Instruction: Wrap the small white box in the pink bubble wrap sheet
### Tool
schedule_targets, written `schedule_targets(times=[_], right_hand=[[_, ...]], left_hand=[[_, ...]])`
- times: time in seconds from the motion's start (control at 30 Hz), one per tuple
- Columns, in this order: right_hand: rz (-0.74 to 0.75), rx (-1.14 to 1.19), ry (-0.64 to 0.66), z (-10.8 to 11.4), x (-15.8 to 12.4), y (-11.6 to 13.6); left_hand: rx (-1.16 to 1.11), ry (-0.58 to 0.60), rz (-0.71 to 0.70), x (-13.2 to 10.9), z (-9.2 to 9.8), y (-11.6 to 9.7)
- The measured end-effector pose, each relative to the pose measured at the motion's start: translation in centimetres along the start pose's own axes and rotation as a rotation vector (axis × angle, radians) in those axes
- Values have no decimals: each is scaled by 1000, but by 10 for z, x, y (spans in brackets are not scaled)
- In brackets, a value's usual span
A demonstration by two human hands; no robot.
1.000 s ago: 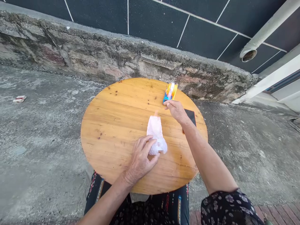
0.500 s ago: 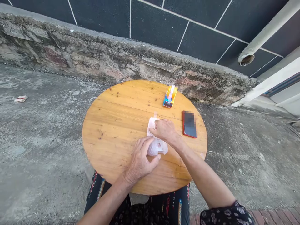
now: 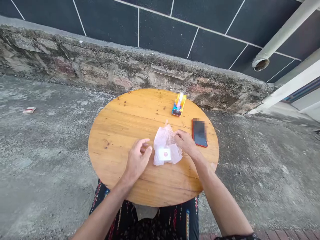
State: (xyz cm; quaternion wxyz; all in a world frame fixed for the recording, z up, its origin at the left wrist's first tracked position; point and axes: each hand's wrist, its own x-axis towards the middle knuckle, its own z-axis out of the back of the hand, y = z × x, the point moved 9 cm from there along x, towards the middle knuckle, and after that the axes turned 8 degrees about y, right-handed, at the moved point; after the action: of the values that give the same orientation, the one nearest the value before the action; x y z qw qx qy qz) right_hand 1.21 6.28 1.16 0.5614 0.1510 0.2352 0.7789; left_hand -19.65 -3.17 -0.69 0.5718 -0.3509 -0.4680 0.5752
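Note:
A small white box (image 3: 161, 155) with a round reddish mark on top lies on a crinkled, see-through sheet of bubble wrap (image 3: 163, 136). The wrap is spread out around the box, and a short strip of clear tape (image 3: 166, 122) sticks out at its far end. My right hand (image 3: 186, 142) pinches the wrap's right edge between thumb and fingers. To the left of the wrap, my left hand (image 3: 138, 158) hovers apart from it, fingers curved and separated from the thumb, with nothing in them.
All this is on a round wooden table (image 3: 117, 130). A yellow and blue tape dispenser (image 3: 179, 105) stands at the far edge, and a phone in a red case (image 3: 199, 133) lies at the right. Beyond the table runs a low stone wall (image 3: 100, 66); a crumpled packet (image 3: 29, 110) lies on the concrete.
The wrap, folded over the box before, is now opened out with the box uncovered. My left hand has let go and drawn back left; my right hand has shifted slightly right.

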Motion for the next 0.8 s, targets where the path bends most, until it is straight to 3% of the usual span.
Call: schedule_targets(times=[0.1,0.2,0.37,0.5,0.6,0.8], right_hand=[[26,72,-26,-4,1,-3],[44,119,-46,-4,2,-3],[-14,130,-98,6,-4,-15],[-121,78,-152,15,-15,-34],[-165,32,-177,18,-21,-40],[-180,11,-243,29,-33,-41]], left_hand=[[173,41,10,37,-2,-14],[313,144,38,71,-22,-21],[401,162,84,95,-44,-9],[406,149,114,100,-42,-1],[398,132,111,96,-32,-7],[404,142,75,43,-10,-33]])
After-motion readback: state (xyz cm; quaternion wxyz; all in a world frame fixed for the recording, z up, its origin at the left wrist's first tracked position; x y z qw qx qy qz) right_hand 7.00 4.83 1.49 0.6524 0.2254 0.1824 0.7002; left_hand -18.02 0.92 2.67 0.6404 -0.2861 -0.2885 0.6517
